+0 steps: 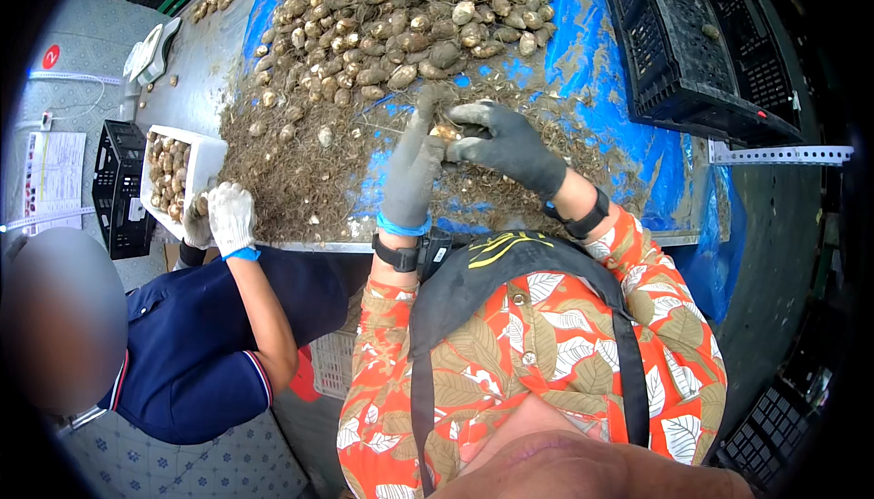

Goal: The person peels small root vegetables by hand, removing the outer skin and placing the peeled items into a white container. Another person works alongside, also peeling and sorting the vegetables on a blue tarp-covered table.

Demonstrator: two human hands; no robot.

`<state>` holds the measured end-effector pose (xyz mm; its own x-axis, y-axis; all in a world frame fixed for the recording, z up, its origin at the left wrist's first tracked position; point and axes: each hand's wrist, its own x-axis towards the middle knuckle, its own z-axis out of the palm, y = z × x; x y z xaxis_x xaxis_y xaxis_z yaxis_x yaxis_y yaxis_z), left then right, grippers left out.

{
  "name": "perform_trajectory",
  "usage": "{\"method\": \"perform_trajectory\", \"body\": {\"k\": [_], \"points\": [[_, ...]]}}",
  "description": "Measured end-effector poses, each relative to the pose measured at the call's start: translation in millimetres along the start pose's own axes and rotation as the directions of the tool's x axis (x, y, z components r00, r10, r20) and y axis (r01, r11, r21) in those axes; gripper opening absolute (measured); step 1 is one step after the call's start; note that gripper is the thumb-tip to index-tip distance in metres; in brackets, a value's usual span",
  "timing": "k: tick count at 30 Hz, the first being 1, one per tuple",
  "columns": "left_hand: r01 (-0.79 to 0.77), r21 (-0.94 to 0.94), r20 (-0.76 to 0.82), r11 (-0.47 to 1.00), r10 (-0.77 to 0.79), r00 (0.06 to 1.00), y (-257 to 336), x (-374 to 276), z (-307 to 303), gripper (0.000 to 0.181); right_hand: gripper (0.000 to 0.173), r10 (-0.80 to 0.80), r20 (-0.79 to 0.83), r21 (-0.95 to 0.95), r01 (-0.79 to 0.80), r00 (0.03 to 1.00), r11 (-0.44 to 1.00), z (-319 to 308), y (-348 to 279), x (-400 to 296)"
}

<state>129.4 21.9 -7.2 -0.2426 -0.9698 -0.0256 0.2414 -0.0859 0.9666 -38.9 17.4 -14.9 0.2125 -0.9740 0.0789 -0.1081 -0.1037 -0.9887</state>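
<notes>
Between my two gloved hands is a small taro corm [445,133] with a pale patch showing. My left hand [415,171], in a dirt-stained grey glove with a blue band at the wrist, holds it from the left. From the other side, the thumb and fingers of my right hand [509,144] close on it, in a dark grey glove. Just beyond my hands lies a big heap of brown, hairy taro corms [410,21]. Loose root fibres and soil [307,185] cover the table under and around my hands.
A co-worker's white-gloved hands [231,215] are at a white foam box [217,157] of corms on my left. Black plastic crates [672,82] stand at the right. Blue plastic sheeting [580,55] covers part of the metal table [205,69]. A scale [153,52] stands far left.
</notes>
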Motion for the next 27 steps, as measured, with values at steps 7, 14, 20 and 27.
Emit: {"method": "perform_trajectory", "body": {"k": [7, 14, 20, 27], "points": [[-0.002, -0.010, 0.023, 1.000, 0.002, 1.000, -8.8, 1.0, -13.4, 0.076, 0.009, -0.054, -0.038, 0.151, 0.059, 0.998, 0.987, 0.1, 8.6, 5.7], [-0.198, 0.151, 0.024, 0.968, 0.197, 0.980, -6.4, 6.7, -18.1, 0.089, 0.046, 0.075, 0.105, -0.438, -0.021, 0.992, 0.899, -34.7, -8.6, 13.6], [-0.201, 0.111, 0.031, 0.973, 0.199, 0.980, -4.2, 7.0, -8.9, 0.098, 0.035, 0.018, 0.200, -0.291, 0.041, 0.980, 0.956, -14.2, -5.3, 8.8], [-0.098, -0.073, 0.274, 0.993, 0.114, 0.955, -5.8, 2.4, -28.7, 0.090, 0.031, -0.132, -0.117, -0.102, 0.120, 0.984, 0.987, -27.1, -7.2, 29.0]]}}
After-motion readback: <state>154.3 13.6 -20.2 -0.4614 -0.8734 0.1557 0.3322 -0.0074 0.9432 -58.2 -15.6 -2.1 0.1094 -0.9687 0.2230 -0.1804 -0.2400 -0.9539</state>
